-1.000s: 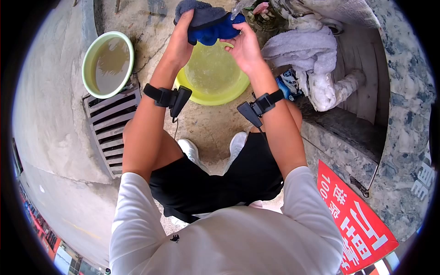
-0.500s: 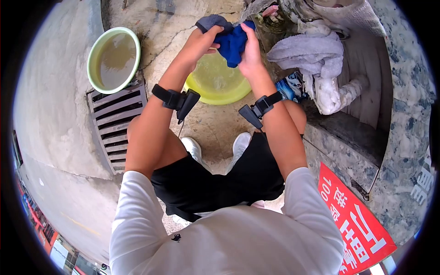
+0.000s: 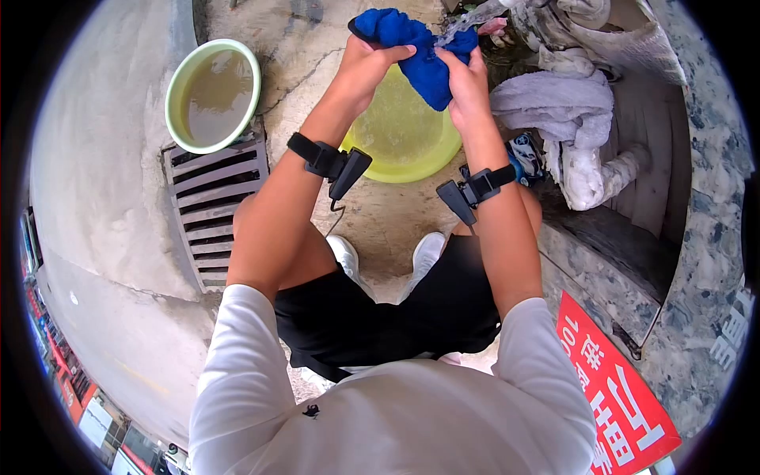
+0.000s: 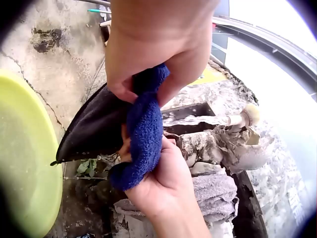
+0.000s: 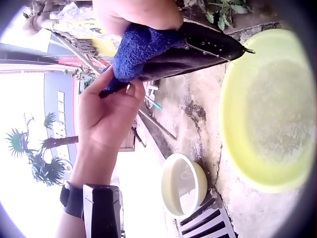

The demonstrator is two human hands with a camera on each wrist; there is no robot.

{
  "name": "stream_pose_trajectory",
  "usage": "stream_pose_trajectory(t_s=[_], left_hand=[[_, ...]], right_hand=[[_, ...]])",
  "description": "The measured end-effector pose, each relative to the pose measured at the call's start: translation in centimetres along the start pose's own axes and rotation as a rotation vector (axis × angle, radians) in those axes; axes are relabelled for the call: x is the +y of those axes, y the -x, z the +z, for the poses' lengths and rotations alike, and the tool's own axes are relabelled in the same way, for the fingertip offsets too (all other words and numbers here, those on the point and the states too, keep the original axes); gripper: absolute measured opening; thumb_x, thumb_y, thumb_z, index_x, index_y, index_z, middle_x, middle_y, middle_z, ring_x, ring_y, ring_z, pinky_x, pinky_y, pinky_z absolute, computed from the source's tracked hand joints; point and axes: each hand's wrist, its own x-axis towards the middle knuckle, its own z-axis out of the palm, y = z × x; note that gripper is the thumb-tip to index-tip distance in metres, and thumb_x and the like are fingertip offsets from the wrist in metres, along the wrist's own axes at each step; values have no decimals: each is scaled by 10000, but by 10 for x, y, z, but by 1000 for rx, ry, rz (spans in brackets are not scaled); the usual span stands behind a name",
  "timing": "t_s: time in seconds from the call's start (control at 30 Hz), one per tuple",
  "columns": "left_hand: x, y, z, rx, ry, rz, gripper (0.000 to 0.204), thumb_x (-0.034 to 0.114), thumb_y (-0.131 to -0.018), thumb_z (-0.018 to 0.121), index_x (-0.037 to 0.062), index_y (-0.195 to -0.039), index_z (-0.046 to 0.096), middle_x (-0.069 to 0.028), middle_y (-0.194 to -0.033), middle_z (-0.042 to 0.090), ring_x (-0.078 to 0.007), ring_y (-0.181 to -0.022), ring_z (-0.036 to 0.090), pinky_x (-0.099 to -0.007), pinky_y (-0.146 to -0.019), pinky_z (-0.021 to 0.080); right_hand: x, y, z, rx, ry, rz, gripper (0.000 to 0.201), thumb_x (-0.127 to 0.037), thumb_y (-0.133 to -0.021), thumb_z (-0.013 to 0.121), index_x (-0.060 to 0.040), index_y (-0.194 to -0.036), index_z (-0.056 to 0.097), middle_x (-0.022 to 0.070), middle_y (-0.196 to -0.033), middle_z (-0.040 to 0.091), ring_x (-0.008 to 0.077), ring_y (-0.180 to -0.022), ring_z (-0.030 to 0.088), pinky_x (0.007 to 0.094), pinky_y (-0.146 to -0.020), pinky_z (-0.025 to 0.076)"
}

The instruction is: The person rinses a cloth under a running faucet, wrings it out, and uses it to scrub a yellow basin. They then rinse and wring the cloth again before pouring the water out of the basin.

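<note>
A wet blue towel cloth (image 3: 419,55) with a dark grey underside is held up over a yellow basin (image 3: 404,131) of water. My left hand (image 3: 366,62) grips its left end and my right hand (image 3: 469,81) grips the right part, so the cloth bunches between them. A thin stream of water (image 3: 473,17) runs onto it from the upper right. In the left wrist view the left hand (image 4: 158,44) pinches the blue cloth (image 4: 144,134) from above while the right hand (image 4: 161,178) holds it from below. The right wrist view shows the cloth (image 5: 148,47) above the yellow basin (image 5: 270,109).
A pale green basin (image 3: 212,95) of murky water stands at the left beside a metal drain grate (image 3: 210,202). Grey and white rags (image 3: 570,119) lie heaped on a stone ledge at the right. A red sign (image 3: 613,388) leans at the lower right. My white shoes (image 3: 384,257) stand on cracked concrete.
Both hands have turned and re-bunched the cloth, so its blue side now shows more than the grey. The hands sit a little higher and closer to the water stream.
</note>
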Motion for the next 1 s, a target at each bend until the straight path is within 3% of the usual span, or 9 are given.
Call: stream_pose_trajectory(t_s=[0.13, 0.33, 0.47, 0.63, 0.83, 0.93, 1.0], left_hand=[[9, 0, 3, 33, 111, -137, 333, -51, -851, 699, 88, -1135, 596, -45, -1112, 675, -172, -1080, 643, -347, -937, 521], [-4, 4, 7, -24, -178, -207, 296, -37, -843, 679, 81, -1097, 582, -28, -1050, 662, -149, -1008, 641, -306, -851, 514], [-10, 0, -3, -32, -286, -219, 368, -47, -880, 580, 43, -1237, 575, -42, -1115, 674, -159, -1040, 635, -299, -866, 514], [-22, -4, -12, -113, -289, -45, 526, -105, -848, 492, 27, -1357, 519, -94, -1275, 631, -199, -1178, 597, -333, -978, 489], [2, 6, 7, -57, 93, -186, 644, -174, -774, 441, 37, -1382, 488, -87, -1344, 583, -217, -1243, 564, -345, -1017, 469], [8, 7, 4, -118, 183, -201, 667, -202, -764, 458, 65, -1374, 496, -84, -1376, 571, -234, -1265, 559, -356, -1023, 474], [9, 7, 5, -141, 185, -187, 665, -208, -764, 469, 79, -1363, 507, -85, -1374, 577, -237, -1262, 567, -360, -1019, 481]], right_hand=[[13, -2, -4, 88, 43, 52, 412, -93, -880, 708, -44, -1254, 542, 116, -1171, 642, 195, -1026, 651, 337, -865, 549], [9, 0, -6, 8, 71, -43, 474, -24, -829, 608, -15, -1291, 500, 74, -1077, 618, 161, -928, 606, 293, -809, 508], [7, 1, -5, -8, 43, -124, 610, 89, -753, 573, -7, -1345, 461, 49, -1072, 607, 125, -861, 596, 257, -766, 501], [2, -1, -9, -93, -63, -193, 664, 144, -788, 590, -7, -1414, 431, 62, -1097, 639, 131, -939, 636, 269, -815, 524], [16, -9, -15, 74, 172, -269, 494, -40, -835, 744, 52, -1282, 553, 103, -1105, 667, 165, -969, 645, 295, -856, 515], [14, -15, -15, 321, 377, -179, 436, -128, -836, 770, 34, -1208, 611, 115, -1068, 679, 182, -949, 643, 309, -856, 510], [19, -19, -19, 312, 381, -194, 392, -161, -848, 772, -15, -1185, 635, 117, -1061, 678, 181, -938, 636, 306, -837, 513]])
